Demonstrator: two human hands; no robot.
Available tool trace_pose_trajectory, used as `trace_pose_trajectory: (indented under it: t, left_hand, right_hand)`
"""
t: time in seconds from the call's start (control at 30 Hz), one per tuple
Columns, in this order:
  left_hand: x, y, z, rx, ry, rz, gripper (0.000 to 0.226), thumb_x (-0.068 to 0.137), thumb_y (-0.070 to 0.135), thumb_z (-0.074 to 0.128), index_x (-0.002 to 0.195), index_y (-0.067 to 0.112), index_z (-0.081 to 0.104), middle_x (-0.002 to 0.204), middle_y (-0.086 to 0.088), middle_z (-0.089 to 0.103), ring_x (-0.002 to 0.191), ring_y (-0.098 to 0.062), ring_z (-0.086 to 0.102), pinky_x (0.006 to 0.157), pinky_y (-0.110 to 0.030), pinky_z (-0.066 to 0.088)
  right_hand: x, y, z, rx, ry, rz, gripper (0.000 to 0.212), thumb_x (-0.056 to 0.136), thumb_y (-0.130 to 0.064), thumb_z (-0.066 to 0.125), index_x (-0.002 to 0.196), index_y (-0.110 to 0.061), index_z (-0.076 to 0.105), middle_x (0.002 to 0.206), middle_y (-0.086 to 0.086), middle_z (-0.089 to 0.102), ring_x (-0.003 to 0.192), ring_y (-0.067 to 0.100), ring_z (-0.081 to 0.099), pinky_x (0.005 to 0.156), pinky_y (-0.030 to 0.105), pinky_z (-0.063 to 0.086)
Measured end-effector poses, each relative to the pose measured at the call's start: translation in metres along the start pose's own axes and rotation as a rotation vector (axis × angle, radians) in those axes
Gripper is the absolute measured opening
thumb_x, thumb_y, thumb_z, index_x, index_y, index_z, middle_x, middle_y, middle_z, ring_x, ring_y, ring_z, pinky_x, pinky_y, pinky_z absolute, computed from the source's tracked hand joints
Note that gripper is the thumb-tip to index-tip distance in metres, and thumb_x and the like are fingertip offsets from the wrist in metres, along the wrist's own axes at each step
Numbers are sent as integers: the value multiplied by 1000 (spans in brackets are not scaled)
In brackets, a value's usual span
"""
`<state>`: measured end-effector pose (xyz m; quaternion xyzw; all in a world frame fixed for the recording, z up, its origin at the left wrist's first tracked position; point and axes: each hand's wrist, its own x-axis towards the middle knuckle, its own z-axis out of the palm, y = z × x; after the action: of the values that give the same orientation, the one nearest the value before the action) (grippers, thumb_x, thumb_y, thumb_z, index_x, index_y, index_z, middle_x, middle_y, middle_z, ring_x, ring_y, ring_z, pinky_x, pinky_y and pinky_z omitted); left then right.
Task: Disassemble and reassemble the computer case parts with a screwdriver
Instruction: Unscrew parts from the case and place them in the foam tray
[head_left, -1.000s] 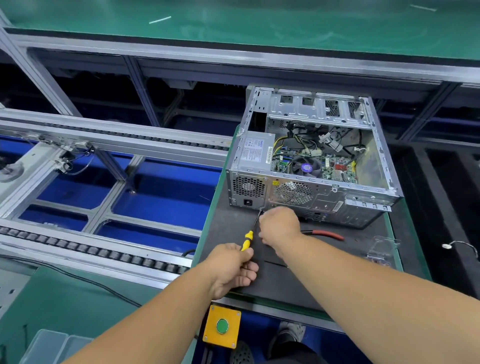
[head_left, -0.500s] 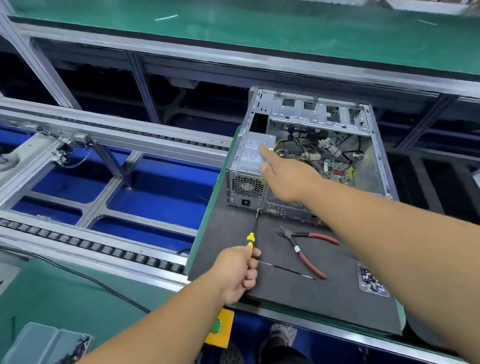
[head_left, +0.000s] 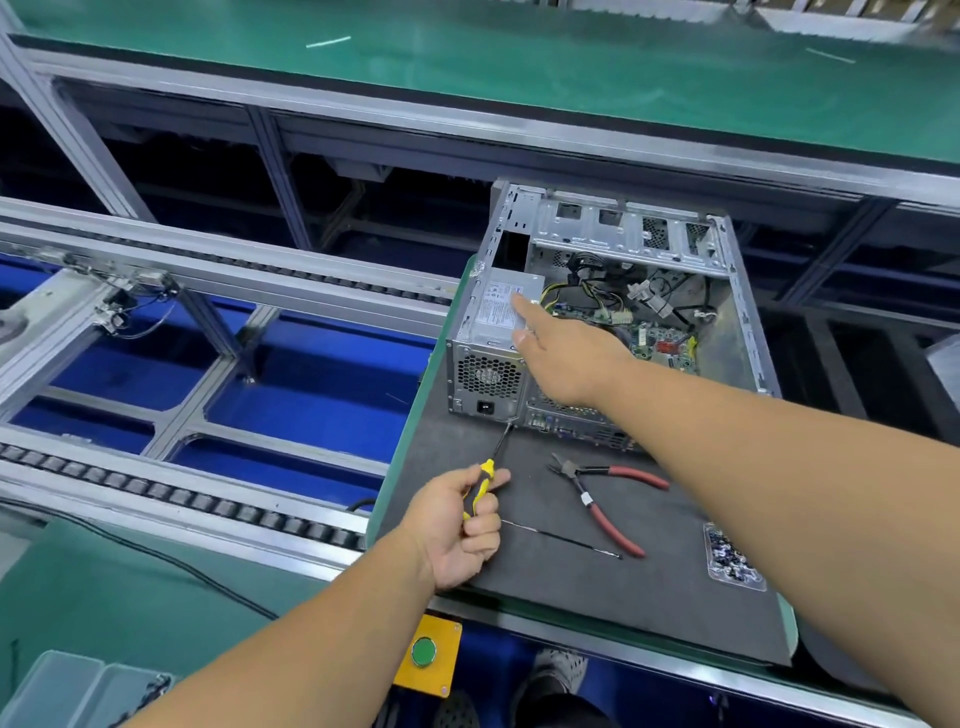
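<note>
An open silver computer case (head_left: 737, 291) lies on a dark mat (head_left: 597, 587), its rear panel facing me. My left hand (head_left: 460, 525) grips a yellow-and-black screwdriver (head_left: 480, 486); its thin shaft points up to the lower rear edge of the case, under the power supply (head_left: 493, 332). My right hand (head_left: 566, 353) reaches over the rear panel with straight fingers, the fingertips resting on the top of the power supply. Inside the case I see the motherboard (head_left: 654, 338) and loose cables.
Red-handled pliers (head_left: 608, 499) and a thin black rod (head_left: 561, 540) lie on the mat in front of the case. A clear tray of small screws (head_left: 732, 558) sits at the mat's right. A yellow box with a green button (head_left: 425, 652) hangs below the edge. A roller conveyor (head_left: 182, 499) runs at left.
My right hand left the screwdriver tip at the rear panel and reached onto the power supply. My left hand stays on the screwdriver handle. The pliers are now uncovered.
</note>
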<state>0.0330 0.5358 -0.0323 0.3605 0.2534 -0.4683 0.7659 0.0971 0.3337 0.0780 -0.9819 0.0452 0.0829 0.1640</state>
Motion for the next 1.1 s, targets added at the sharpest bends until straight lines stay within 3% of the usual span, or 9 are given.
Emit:
trace_pose_trajectory:
  t: [0.13, 0.27, 0.33, 0.4, 0.57, 0.73, 0.83, 1.03, 1.1]
  left_hand:
    - [9, -8, 7, 103, 63, 93, 22, 108, 25, 43, 111, 10, 60, 59, 1, 32, 38, -9, 20, 37, -19, 12]
    - [14, -22, 12, 1082, 466, 496, 15, 107, 28, 45, 103, 16, 53, 76, 1, 54, 66, -23, 50, 54, -32, 30]
    - [13, -26, 15, 1353, 578, 584, 10, 104, 28, 47, 101, 19, 48, 86, -1, 59, 80, -28, 56, 57, -34, 31]
    - [15, -27, 14, 1250, 529, 580, 7, 103, 26, 50, 102, 19, 50, 87, -1, 61, 77, -25, 57, 59, -33, 34]
    - [16, -12, 17, 297, 227, 191, 5, 101, 17, 54, 103, 17, 59, 60, -1, 49, 43, -11, 32, 37, -17, 16]
    - [16, -9, 14, -111, -24, 15, 24, 106, 26, 44, 113, 14, 64, 61, 3, 37, 38, -8, 26, 30, -18, 14]
    - [21, -14, 16, -16, 45, 77, 26, 107, 24, 41, 115, 13, 63, 59, 3, 37, 40, -9, 24, 34, -17, 14]
    - [28, -24, 22, 1064, 513, 546, 17, 105, 28, 48, 99, 20, 61, 83, 2, 63, 68, -12, 53, 60, -28, 40]
    - [28, -25, 22, 1002, 481, 519, 16, 104, 28, 48, 96, 20, 59, 76, 4, 59, 62, -12, 49, 55, -27, 36]
  right_hand:
    - [2, 1, 1, -6, 6, -5, 60, 107, -54, 19, 163, -42, 2, 147, 12, 58, 120, 35, 61, 84, 41, 45]
    - [5, 2, 2, -9, 11, -9, 59, 108, -51, 19, 164, -39, 4, 138, 13, 63, 115, 34, 61, 81, 40, 42]
    - [4, 2, 2, -5, 12, -10, 59, 108, -52, 19, 164, -40, 4, 137, 13, 63, 113, 34, 62, 79, 40, 41]
    - [4, 3, 2, 7, 15, -13, 60, 107, -53, 19, 164, -40, 4, 142, 11, 62, 114, 33, 62, 81, 40, 43]
    - [5, 4, 3, 18, 18, -17, 60, 107, -55, 18, 163, -41, 4, 144, 10, 61, 117, 33, 62, 83, 39, 44]
    - [6, 5, 4, 30, 24, -23, 60, 107, -54, 19, 164, -39, 5, 139, 10, 64, 116, 33, 62, 82, 38, 42]
    - [6, 5, 3, 28, 25, -25, 60, 107, -53, 20, 164, -40, 5, 144, 9, 60, 118, 34, 61, 84, 39, 43]
    - [7, 6, 4, 27, 20, -24, 60, 107, -53, 19, 164, -40, 5, 135, 10, 65, 113, 33, 62, 79, 37, 40]
    - [6, 5, 3, 28, 17, -24, 60, 107, -53, 19, 164, -40, 5, 136, 10, 65, 116, 33, 61, 80, 38, 41]
